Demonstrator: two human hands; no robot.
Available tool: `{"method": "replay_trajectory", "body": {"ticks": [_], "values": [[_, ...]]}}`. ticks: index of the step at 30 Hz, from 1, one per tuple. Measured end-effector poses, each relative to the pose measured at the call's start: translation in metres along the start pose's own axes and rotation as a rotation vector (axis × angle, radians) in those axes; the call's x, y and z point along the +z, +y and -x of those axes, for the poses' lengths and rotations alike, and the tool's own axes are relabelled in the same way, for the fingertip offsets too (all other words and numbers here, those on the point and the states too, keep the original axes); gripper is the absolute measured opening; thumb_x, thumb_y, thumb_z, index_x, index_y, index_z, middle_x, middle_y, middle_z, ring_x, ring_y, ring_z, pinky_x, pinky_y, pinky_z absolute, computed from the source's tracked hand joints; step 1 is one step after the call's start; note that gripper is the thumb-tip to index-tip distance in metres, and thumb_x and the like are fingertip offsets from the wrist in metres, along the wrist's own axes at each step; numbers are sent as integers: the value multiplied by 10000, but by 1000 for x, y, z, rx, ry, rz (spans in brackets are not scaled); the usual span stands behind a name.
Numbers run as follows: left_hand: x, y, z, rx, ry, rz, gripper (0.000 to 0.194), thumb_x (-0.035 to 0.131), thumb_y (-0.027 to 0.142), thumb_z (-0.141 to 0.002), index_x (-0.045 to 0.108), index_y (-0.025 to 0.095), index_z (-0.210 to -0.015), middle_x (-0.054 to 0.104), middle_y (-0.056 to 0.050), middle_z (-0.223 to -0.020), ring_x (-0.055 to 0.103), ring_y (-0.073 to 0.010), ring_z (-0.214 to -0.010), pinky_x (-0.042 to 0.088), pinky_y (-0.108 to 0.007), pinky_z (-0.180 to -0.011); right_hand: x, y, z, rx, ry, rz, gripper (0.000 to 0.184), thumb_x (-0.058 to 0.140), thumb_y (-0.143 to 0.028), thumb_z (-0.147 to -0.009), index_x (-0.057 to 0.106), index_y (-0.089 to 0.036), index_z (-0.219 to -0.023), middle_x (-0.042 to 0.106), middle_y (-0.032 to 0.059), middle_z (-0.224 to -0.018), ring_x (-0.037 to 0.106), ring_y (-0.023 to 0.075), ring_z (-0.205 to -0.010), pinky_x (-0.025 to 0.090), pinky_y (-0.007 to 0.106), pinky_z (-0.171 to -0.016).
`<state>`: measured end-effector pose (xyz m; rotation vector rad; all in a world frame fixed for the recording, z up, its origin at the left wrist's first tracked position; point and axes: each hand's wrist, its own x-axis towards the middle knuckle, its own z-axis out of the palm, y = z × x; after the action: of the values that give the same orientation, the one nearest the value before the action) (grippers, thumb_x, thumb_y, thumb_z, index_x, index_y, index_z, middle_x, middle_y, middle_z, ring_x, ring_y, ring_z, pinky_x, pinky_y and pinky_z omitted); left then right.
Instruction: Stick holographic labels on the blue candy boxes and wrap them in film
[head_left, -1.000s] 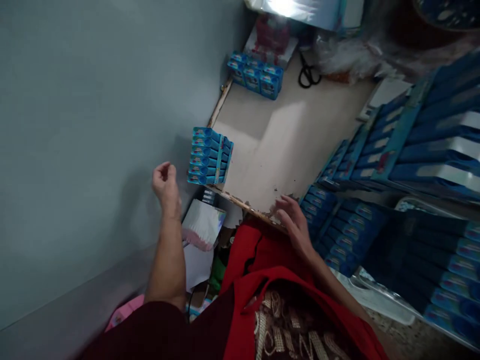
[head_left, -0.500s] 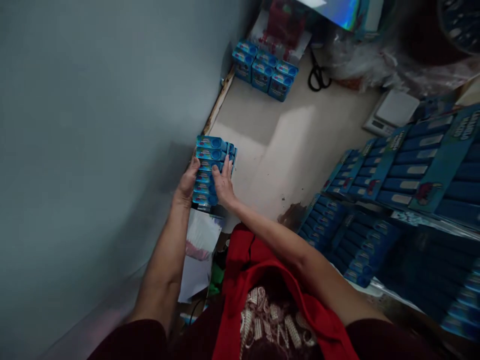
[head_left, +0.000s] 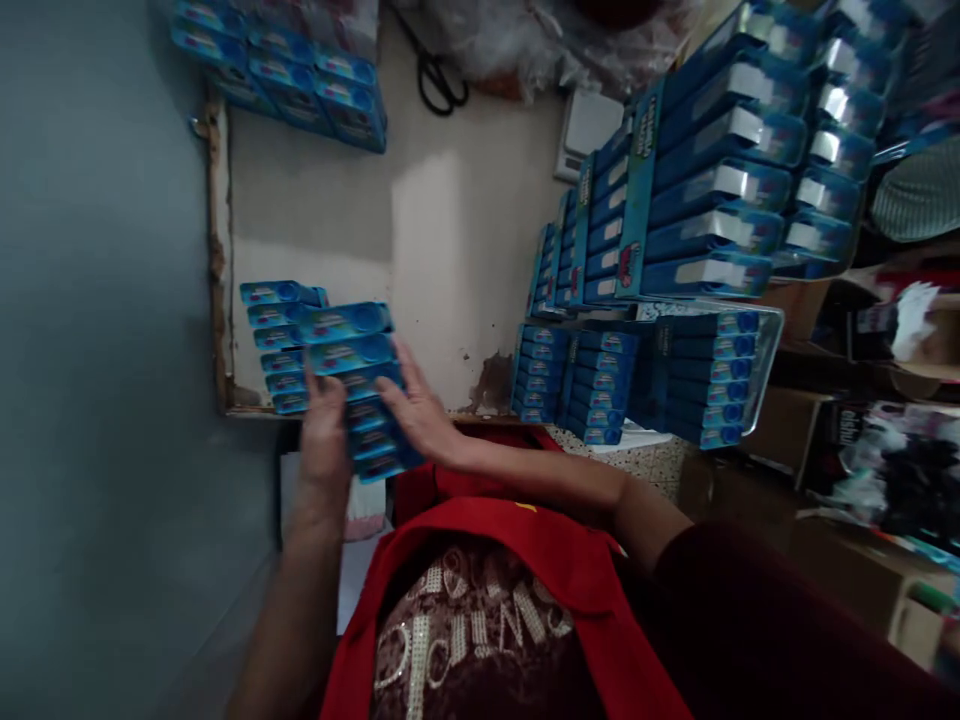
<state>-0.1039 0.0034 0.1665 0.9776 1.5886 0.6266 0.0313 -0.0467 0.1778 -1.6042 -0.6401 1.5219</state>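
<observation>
A stack of several small blue boxes [head_left: 358, 355] is squeezed between my two hands, slightly tilted and blurred by motion. My left hand [head_left: 324, 425] grips its left side, the thumb bent over the near face. My right hand [head_left: 421, 412] presses on the right side, its thumb across the box ends and the other fingers stretched along the edge. Just behind and to the left, a second stack of blue boxes [head_left: 281, 335] stands on the table [head_left: 322, 220] by the wall, partly hidden by the held one.
More blue boxes [head_left: 315, 90] stand at the table's far left, near black-handled scissors [head_left: 439, 85]. A small white scale [head_left: 589, 130] sits at the back right. Tall packed rows of blue boxes [head_left: 720, 200] line the right, with more rows [head_left: 675, 375] below. The wall [head_left: 112, 350] closes off the left.
My view has turned to the right. Both hands have brought one stack of blue boxes towards me, off the table's left edge, apart from the stack behind it.
</observation>
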Motion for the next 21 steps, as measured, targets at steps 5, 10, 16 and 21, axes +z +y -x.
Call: {"method": "replay_trajectory", "body": {"ticks": [5, 10, 16, 21], "values": [[124, -22, 72, -221, -482, 263, 804, 641, 764, -958, 502, 346, -1631, 634, -74, -1609, 590, -330, -1517, 515, -508, -1266, -111, 29, 79, 68, 329, 1, 875, 529, -717, -1025, 307, -299, -1761, 361, 33, -1809, 381, 269, -1670, 302, 514, -1394], [198, -35, 102, -122, -661, 229, 862, 627, 813, -943, 457, 394, -1677, 448, -21, -1770, 433, -282, -1639, 390, -419, -1344, -171, 54, 116, 58, 572, 104, 860, 495, -699, -1052, 301, -243, -1756, 397, 109, -1787, 400, 286, -1656, 333, 529, -1374], [237, -52, 91, -20, -678, 130, 793, 543, 778, -1002, 490, 339, -1661, 405, -59, -1796, 374, -267, -1672, 341, -432, -1360, -196, 62, 120, -114, 638, 478, 903, 578, -647, -1031, 268, -195, -1749, 245, 193, -1831, 208, 334, -1727, 227, 625, -1394], [144, -55, 33, 211, -244, -151, 707, 799, 496, -917, 560, 247, -1534, 557, -150, -1664, 492, -308, -1577, 320, -493, -1360, -202, 77, 138, -282, 610, 722, 616, 608, -462, -1060, 477, -309, -1642, 256, 136, -1826, 223, 328, -1727, 316, 646, -1358]]}}
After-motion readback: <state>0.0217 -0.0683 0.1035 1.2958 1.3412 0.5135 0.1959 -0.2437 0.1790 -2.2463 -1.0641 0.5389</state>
